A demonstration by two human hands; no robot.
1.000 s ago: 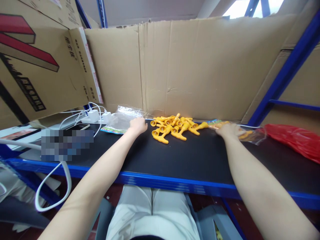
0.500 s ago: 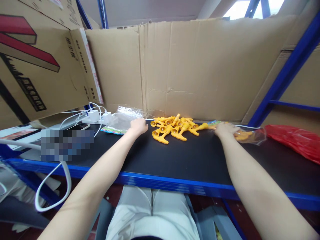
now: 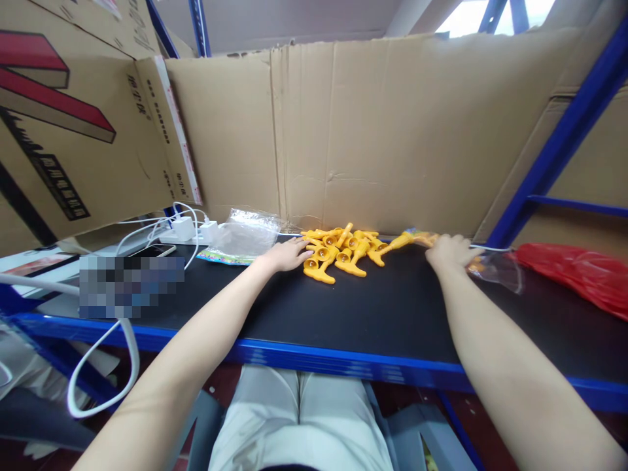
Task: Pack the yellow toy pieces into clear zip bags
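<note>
My left hand (image 3: 289, 254) reaches in from the left, its fingers stretched out over the left edge of a pile of yellow plastic hook-shaped pieces (image 3: 321, 271) with round cup-like ends. Nothing shows held in it. My right hand (image 3: 450, 252) lies over a clear plastic bag (image 3: 505, 275) with yellow pieces inside and grips it from above; its fingertips are partly hidden. The bag's colourful printed end (image 3: 417, 234) sticks out left of that hand, beside another yellow piece (image 3: 401, 242).
A clear bag with a printed strip (image 3: 245, 239) lies back left, by white chargers and cables (image 3: 184, 227). Red plastic (image 3: 574, 275) lies at the right. Cardboard (image 3: 392, 144) walls the back. A blue rail (image 3: 343, 356) edges the black tabletop (image 3: 373, 314).
My left hand has moved right, from beside the clear bag to the pile, and its fingers have unfolded. My right hand has shifted slightly right over its bag, covering more of it.
</note>
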